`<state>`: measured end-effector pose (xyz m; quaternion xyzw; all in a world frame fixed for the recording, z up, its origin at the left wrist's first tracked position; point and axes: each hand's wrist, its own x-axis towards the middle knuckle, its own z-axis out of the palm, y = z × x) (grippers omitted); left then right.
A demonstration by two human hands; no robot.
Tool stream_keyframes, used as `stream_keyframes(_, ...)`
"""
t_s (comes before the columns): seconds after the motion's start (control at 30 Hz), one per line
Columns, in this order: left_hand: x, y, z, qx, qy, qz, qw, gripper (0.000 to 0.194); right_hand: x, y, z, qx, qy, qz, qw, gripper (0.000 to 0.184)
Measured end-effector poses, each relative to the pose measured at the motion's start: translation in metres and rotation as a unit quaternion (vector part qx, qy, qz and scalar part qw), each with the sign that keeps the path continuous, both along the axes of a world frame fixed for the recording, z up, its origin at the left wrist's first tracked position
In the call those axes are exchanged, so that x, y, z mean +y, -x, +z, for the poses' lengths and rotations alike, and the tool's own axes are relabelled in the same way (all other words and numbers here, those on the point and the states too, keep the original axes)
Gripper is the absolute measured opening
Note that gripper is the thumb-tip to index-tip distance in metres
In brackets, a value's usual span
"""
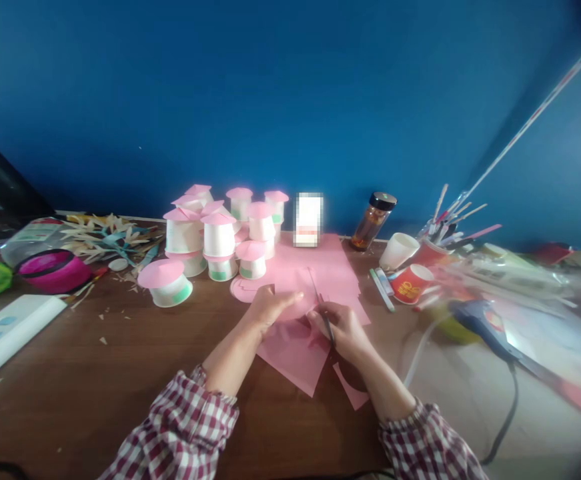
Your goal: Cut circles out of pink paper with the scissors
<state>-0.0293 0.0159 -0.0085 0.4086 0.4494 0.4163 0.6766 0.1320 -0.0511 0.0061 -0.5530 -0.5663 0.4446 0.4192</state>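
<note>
My left hand (270,310) grips a piece of pink paper (297,281), its thumb stretched over the top and its fingers mostly hidden. In my right hand (345,331) is a pair of scissors (328,325) with dark handles. The slim blades point away from me and lie against the pink paper. More pink sheets (337,257) spread out behind and beneath my hands. A curved pink offcut (351,388) rests near my right wrist. To the left, white paper cups with pink cone tops (219,237) stand grouped, some stacked. One low cup with a pink top (167,285) sits apart.
A white power strip (13,333), a magenta bowl (54,270) and a heap of pale shavings (107,239) are at left. At right stand a dark-lidded jar (373,223), a white cup (399,251), a red cup (413,283) and a blue glue gun (485,327) with its cord.
</note>
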Motion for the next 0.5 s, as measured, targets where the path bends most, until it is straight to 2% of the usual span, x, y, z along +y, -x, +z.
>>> stream_keyframes(0.17, 0.0014, 0.0003, -0.0017, 0.02, -0.016, -0.002, 1.0, 0.042, -0.0006, 0.0022, 0.0017, 0.008, 0.014, -0.003, 1.0, 0.023)
stream_keyframes(0.5, 0.0016, 0.0023, -0.0014, 0.007, -0.035, -0.028, 0.999, 0.035, 0.0007, -0.0012, -0.0027, -0.053, -0.018, -0.035, 0.998, 0.026)
